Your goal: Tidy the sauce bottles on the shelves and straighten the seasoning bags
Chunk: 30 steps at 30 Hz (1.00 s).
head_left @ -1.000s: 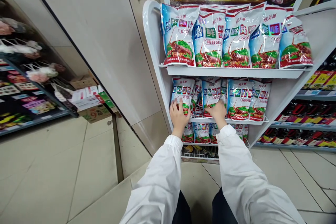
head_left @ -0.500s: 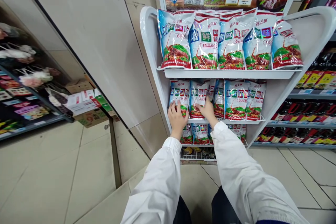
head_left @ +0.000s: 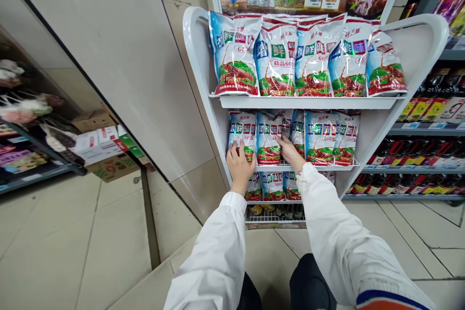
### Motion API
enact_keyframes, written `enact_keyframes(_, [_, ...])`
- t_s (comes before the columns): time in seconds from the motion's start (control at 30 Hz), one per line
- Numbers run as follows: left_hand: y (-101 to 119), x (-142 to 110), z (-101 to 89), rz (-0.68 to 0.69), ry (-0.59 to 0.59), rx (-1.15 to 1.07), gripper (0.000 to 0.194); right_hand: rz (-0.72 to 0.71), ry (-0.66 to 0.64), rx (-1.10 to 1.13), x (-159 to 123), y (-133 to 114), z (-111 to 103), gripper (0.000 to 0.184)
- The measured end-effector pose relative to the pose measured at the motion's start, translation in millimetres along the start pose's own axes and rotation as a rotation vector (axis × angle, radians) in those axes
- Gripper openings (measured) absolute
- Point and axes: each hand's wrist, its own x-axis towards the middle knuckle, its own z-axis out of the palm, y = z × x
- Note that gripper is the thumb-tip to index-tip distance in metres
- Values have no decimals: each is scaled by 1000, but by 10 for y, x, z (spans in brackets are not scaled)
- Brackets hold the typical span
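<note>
On the middle shelf of a white rack stands a row of white-and-blue seasoning bags with red, green and food-picture print. My left hand lies against the lower front of the leftmost bag, fingers apart. My right hand is at the right edge of the second bag, its thumb by that edge and the other fingers partly hidden. Right of my right hand stand a narrow, partly covered bag, a wider bag and an end bag. All these bags stand upright.
Larger bags fill the top shelf, and more bags stand on the shelf below. A tiled pillar rises at the left, with cartons beyond it. Shelves of dark bottles stand at the right.
The view has shifted slightly, so the rack sits further left. My right hand has drawn back from the second bag's front to its right edge, and that bag stands straighter. My left hand stays on the leftmost bag.
</note>
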Motion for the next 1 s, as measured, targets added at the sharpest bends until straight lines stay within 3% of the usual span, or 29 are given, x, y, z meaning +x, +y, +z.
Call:
enact_keyframes(0.2, [18,5,-8,-8,-24,-1,69,-15,142,-377,100,62,151,38])
enact_keyframes(0.33, [19,1,-24,4,-27,35,70,8,238,-544,4,-121,139,33])
enact_keyframes(0.43, [19,4,-43,13,-32,49,70,-167,371,-765,-319,-399,-101,52])
enact_keyframes(0.5, [26,8,-55,13,-40,45,70,-306,665,-972,-572,-555,-339,69])
enact_keyframes(0.53, [30,10,-59,12,-44,42,70,-291,812,-1039,-677,-606,-456,81])
enact_keyframes(0.6, [40,12,-62,6,-51,40,70,-148,959,-1104,-805,-644,-645,110])
enact_keyframes(0.7, [51,9,-59,-8,-55,49,71,2,937,-1170,-791,-590,-781,127])
enact_keyframes(0.87, [50,2,-54,-4,-55,43,72,-42,901,-1195,-653,-535,-880,106])
enact_keyframes(1.0, [41,5,-42,-11,-56,53,71,-105,899,-1154,-735,-632,-885,93])
